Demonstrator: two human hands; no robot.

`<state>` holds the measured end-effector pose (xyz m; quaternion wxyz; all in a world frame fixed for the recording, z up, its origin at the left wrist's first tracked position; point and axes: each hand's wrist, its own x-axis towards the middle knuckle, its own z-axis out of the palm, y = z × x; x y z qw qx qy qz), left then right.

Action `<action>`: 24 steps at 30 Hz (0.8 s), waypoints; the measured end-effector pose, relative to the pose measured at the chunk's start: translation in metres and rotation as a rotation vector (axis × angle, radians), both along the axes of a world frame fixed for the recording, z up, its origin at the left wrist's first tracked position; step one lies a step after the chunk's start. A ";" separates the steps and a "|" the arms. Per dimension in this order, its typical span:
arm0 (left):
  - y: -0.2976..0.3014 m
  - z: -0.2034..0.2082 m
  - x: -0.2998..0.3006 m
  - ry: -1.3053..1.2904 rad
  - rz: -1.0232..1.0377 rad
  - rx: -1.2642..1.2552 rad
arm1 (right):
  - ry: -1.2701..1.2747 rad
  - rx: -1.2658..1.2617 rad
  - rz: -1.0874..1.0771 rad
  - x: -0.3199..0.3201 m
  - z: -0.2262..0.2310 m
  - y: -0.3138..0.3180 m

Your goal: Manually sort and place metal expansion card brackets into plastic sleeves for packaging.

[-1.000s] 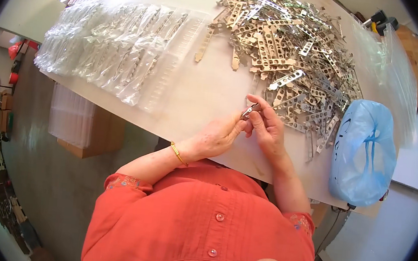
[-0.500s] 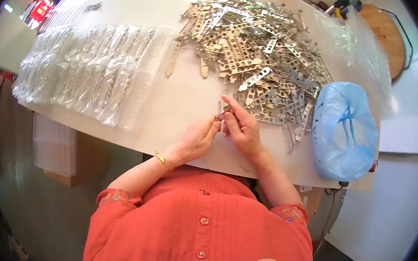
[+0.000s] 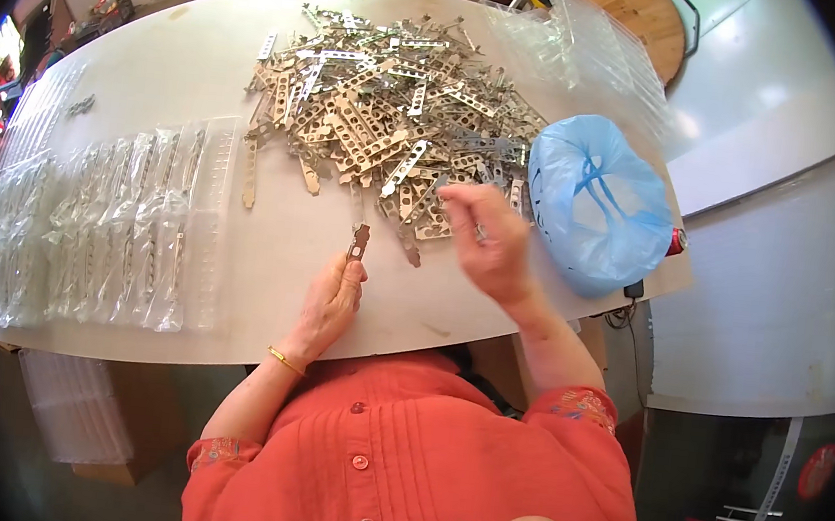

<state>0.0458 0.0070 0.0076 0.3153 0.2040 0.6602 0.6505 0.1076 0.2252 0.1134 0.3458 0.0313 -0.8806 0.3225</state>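
Observation:
My left hand [image 3: 330, 304] is closed around a slotted metal bracket [image 3: 360, 242], whose notched end sticks up past the thumb. Over the near right edge of a big heap of perforated metal brackets [image 3: 361, 119] is my right hand [image 3: 493, 243]. Its thumb and forefinger come together in a pinch; whatever is between them is too small or hidden to make out. One bracket [image 3: 409, 248] lies at the heap's near edge, between the two hands.
On the left lie clear plastic trays [image 3: 210, 241] and rows of brackets in clear bags [image 3: 129, 233]. A blue plastic bag [image 3: 599, 203] stands right of the heap, with more clear trays [image 3: 608, 53] behind it. A red can [image 3: 678, 242] shows beside the bag.
My hands, together around a bracket before, have come apart. The right one has moved right to the heap's edge, while the left keeps the bracket. The whole view has shifted.

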 end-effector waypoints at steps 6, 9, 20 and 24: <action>0.000 -0.004 -0.002 -0.076 -0.002 0.096 | 0.013 -0.023 -0.448 0.028 0.041 0.073; 0.000 -0.002 -0.003 -0.085 -0.013 0.104 | -0.172 -0.134 -0.570 0.045 0.042 0.113; -0.003 0.003 -0.006 -0.052 -0.034 0.041 | -0.387 0.463 -0.567 0.021 -0.005 0.155; -0.002 0.006 -0.004 -0.109 -0.033 0.035 | -0.597 0.418 -0.651 0.024 -0.003 0.162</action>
